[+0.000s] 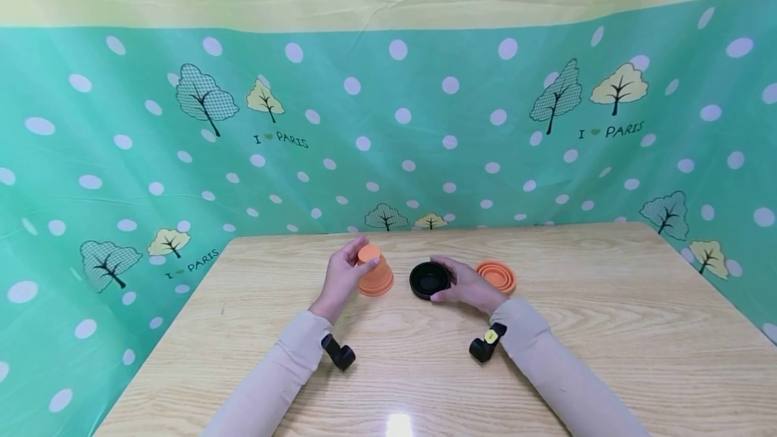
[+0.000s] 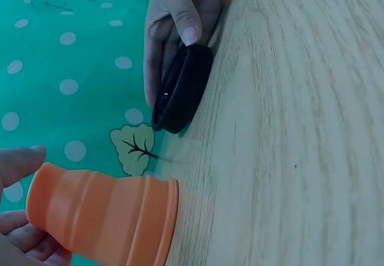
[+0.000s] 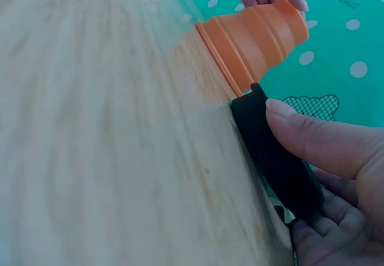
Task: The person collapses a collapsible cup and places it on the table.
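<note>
An extended orange collapsible cup [image 1: 376, 278] stands upside down on the table, wide rim down and narrow base up. My left hand [image 1: 342, 276] grips it near the narrow top, thumb on one side and fingers on the other, as the left wrist view shows. To its right is a flat, round black collapsible cup [image 1: 427, 280], folded low. My right hand [image 1: 467, 284] holds this black cup by its right side; in the right wrist view the thumb lies on its upper edge [image 3: 264, 113] and the fingers curl by its lower side.
A second orange collapsible cup [image 1: 498, 276], folded into concentric rings, lies just beyond my right hand. The wooden table [image 1: 607, 329] reaches back to a green curtain [image 1: 328, 187] with white dots and printed trees.
</note>
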`<state>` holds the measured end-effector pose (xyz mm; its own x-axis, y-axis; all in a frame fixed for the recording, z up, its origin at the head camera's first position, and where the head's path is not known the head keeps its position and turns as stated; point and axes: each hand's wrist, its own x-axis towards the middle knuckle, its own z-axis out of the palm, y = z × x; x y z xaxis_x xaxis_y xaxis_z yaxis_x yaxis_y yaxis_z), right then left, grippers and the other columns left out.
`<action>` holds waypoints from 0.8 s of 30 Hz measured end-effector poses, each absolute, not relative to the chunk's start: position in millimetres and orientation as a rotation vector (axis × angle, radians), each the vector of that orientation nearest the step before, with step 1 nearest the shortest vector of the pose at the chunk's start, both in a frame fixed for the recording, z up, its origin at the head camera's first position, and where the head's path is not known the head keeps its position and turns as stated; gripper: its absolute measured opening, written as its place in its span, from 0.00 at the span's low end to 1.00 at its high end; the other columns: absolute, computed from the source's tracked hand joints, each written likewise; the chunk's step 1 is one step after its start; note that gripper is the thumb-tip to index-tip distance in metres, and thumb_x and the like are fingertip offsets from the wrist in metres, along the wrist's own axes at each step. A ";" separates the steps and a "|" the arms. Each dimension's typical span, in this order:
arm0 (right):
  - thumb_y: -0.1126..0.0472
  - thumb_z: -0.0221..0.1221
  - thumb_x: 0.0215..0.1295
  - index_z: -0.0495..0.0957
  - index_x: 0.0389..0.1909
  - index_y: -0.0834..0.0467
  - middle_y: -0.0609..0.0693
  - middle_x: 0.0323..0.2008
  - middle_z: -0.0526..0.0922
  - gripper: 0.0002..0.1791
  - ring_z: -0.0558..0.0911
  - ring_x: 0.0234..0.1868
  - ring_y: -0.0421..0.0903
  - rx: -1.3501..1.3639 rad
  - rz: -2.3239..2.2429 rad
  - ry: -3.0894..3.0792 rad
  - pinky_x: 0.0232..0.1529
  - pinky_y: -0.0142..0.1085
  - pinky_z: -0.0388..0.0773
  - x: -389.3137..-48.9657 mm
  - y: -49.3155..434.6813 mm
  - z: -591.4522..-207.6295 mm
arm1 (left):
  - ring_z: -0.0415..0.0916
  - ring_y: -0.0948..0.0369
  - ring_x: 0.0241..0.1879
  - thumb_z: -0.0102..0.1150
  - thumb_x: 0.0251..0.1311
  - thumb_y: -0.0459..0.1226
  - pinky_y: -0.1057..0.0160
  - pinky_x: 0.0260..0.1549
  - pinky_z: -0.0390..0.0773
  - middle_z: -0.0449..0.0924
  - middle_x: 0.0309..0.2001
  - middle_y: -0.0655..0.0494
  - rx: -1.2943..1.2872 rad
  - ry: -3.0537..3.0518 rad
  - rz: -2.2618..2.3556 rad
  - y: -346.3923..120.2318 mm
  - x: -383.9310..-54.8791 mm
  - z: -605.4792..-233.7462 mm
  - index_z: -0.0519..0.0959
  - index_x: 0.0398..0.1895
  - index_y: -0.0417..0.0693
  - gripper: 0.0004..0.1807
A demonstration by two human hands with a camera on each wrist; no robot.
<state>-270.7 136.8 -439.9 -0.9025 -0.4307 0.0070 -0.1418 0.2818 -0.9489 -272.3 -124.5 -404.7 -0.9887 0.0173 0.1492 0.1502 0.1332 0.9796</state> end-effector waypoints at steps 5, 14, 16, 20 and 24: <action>0.69 0.68 0.52 0.54 0.70 0.66 0.62 0.70 0.56 0.45 0.51 0.71 0.58 -0.565 -1.684 2.275 0.70 0.51 0.49 -272.1 137.8 -443.5 | 0.63 0.50 0.65 0.64 0.55 0.29 0.55 0.63 0.64 0.67 0.64 0.41 -0.128 -2.307 -1.999 -124.1 -273.0 -406.1 0.65 0.65 0.35 0.33; 0.68 0.67 0.53 0.54 0.70 0.67 0.63 0.70 0.55 0.45 0.51 0.72 0.59 -0.565 -1.730 2.239 0.70 0.51 0.48 -270.9 137.0 -442.2 | 0.66 0.49 0.63 0.64 0.55 0.28 0.54 0.62 0.65 0.69 0.62 0.39 -0.137 -2.295 -2.023 -124.5 -272.9 -407.2 0.68 0.63 0.34 0.30; 0.67 0.68 0.53 0.55 0.69 0.67 0.63 0.70 0.56 0.45 0.51 0.71 0.59 -0.535 -1.751 2.235 0.70 0.51 0.49 -270.9 136.3 -441.2 | 0.66 0.50 0.62 0.64 0.55 0.28 0.54 0.62 0.65 0.69 0.62 0.40 -0.135 -2.296 -2.031 -125.0 -272.8 -406.8 0.68 0.62 0.35 0.30; 0.64 0.67 0.55 0.56 0.69 0.65 0.62 0.70 0.57 0.43 0.51 0.72 0.59 -0.476 -1.783 2.237 0.70 0.50 0.48 -272.3 136.3 -440.0 | 0.68 0.51 0.61 0.65 0.54 0.29 0.55 0.61 0.67 0.71 0.60 0.42 -0.120 -2.296 -2.019 -125.4 -273.1 -406.4 0.70 0.61 0.37 0.29; 0.61 0.67 0.56 0.56 0.70 0.63 0.59 0.70 0.57 0.43 0.51 0.72 0.58 -0.475 -1.785 2.269 0.70 0.49 0.48 -272.9 137.2 -435.7 | 0.69 0.52 0.60 0.66 0.53 0.29 0.56 0.60 0.68 0.73 0.59 0.43 -0.114 -2.303 -1.982 -125.6 -272.7 -403.4 0.72 0.60 0.38 0.29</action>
